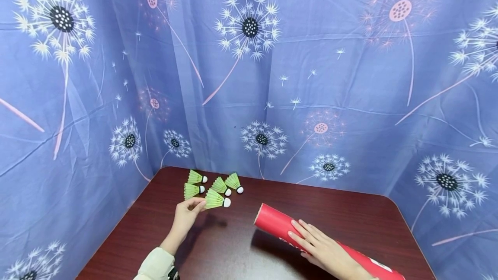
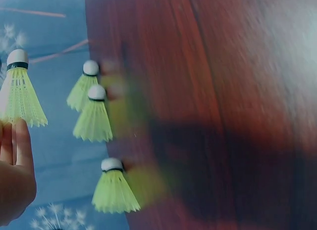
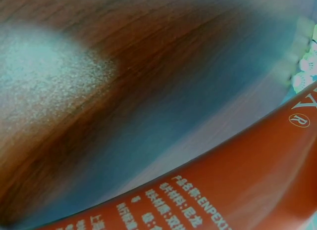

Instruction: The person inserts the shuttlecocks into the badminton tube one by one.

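Observation:
My left hand (image 1: 186, 217) pinches the feather end of a yellow-green shuttlecock (image 1: 215, 200), whose white cork points right. In the left wrist view, the fingers (image 2: 20, 148) hold that skirt at the left edge. The shuttlecock is above the table. Behind it several more shuttlecocks lie in a loose group, among them one shuttlecock (image 1: 233, 181) at the group's right. My right hand (image 1: 320, 247) grips a long red tube (image 1: 272, 219) from above, fingers laid across its top. The tube's left end faces the shuttlecocks; its interior is hidden. White print shows on the tube (image 3: 257, 170) close up.
A dark red-brown wooden table (image 1: 229, 245) lies under everything, with rounded far corners. Blue curtains (image 1: 233, 77) with dandelion prints hang close behind the table and along its sides.

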`<state>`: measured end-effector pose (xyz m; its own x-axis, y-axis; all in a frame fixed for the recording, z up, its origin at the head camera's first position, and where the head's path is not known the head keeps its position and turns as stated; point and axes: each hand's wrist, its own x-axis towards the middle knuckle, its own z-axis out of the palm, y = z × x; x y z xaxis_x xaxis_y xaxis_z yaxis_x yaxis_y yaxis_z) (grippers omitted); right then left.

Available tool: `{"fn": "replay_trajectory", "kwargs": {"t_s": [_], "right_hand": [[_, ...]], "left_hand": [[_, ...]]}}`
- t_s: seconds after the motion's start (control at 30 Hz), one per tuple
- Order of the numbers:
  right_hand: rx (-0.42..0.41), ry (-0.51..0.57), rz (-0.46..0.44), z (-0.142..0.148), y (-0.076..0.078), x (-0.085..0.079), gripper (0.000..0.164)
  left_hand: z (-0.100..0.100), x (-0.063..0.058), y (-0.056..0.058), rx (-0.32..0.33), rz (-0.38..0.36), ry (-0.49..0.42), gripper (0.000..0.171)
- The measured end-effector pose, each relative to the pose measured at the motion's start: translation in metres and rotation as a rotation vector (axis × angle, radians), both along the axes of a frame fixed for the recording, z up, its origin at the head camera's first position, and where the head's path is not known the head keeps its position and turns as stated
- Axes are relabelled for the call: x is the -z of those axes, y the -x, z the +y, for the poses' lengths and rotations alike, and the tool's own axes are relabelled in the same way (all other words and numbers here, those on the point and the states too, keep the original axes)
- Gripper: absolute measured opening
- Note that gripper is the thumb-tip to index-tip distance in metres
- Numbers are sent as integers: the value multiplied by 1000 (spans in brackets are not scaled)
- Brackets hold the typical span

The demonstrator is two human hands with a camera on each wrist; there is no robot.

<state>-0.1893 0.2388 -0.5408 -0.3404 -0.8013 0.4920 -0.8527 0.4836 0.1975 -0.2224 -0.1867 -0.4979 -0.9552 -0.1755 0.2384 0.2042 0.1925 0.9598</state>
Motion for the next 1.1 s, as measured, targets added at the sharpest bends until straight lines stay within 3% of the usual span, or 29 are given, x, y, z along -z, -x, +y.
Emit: {"fn": "replay_trajectory", "kwargs": {"t_s": [0.1,0.3,0.43,0.7,0.97,1.1], "right_hand": [[2,10,-3,0,-1,0,60],[-8,21,1,-4,-2,0,53],[-12,25,10,-6,-1,0,51],[-24,25,-13,-7,-1,-1,56],[-29,27,-19,-10,-2,-2,68],[-28,30,-15,-11,-2,-2,69]], "left_hand": [[7,5,1,28,14,-12,9],[22,27,10,85,46,-30,10],[33,31,10,133,69,-33,9],[52,25,7,201,2,-54,7],[70,-6,-12,328,-29,0,10],[74,-5,-10,377,-26,47,10]]}}
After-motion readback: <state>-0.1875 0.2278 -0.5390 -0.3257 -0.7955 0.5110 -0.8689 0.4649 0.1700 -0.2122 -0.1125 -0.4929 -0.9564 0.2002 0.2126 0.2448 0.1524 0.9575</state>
